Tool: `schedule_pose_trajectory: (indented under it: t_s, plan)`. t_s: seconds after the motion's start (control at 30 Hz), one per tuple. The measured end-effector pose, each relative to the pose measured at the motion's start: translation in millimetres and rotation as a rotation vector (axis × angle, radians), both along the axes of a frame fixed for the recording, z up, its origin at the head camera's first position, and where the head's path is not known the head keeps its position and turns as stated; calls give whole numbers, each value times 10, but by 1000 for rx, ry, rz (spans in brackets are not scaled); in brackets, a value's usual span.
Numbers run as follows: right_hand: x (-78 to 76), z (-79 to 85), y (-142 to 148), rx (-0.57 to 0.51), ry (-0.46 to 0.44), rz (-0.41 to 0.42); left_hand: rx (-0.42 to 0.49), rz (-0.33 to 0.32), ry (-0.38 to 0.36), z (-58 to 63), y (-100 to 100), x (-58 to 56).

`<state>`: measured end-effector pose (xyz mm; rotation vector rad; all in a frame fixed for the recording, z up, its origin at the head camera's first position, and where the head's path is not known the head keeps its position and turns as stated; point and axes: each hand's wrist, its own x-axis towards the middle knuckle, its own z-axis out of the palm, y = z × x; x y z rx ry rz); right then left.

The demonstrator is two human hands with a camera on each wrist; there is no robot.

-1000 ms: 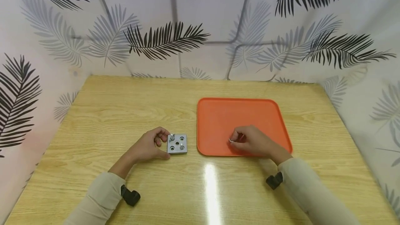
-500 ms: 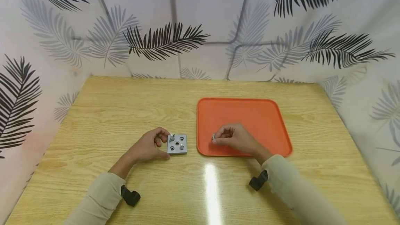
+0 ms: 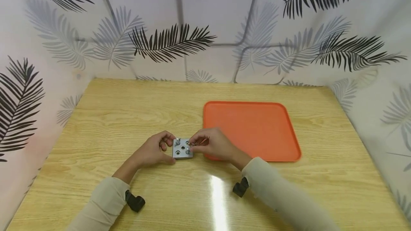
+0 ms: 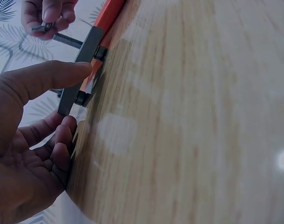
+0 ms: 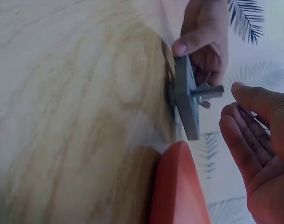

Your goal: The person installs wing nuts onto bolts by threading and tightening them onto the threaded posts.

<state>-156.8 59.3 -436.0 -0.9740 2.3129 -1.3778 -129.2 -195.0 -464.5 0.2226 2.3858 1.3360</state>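
A square grey metal plate [image 3: 178, 148] with several holes lies left of the orange tray. Two threaded bolts stand up through it. The far-left bolt [image 3: 178, 140] carries a wing nut [image 5: 204, 103]; the near-right bolt [image 3: 187, 150] shows bare thread in the left wrist view. My left hand [image 3: 151, 150] grips the plate's left side, thumb at the near corner and fingers at the far one. Over the plate's right side is my right hand [image 3: 213, 143], pinching a small metal wing nut [image 4: 42, 27] just off the bare bolt's tip. In the right wrist view its fingers mostly hide that nut.
The orange tray [image 3: 250, 127] lies close to the plate's right, its raised rim partly under my right forearm. Bolt heads [image 4: 100, 52] beneath hold the plate slightly above the wooden table [image 3: 135, 109]. A leaf-patterned cloth [image 3: 199, 17] rises behind the table.
My right hand has travelled left from over the tray to the plate, carrying the wing nut. My left hand and the plate have stayed in place.
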Motion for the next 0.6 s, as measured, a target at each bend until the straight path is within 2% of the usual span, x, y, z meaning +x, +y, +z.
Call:
schedule_pose_trajectory:
  t_s: [0.23,0.6]
  plan:
    - [52,-13,-123,37,49,42,-6,1,4,3,-1,-5]
    - [31,-91,-144,41,133,101,-3,-6,20,10,6,5]
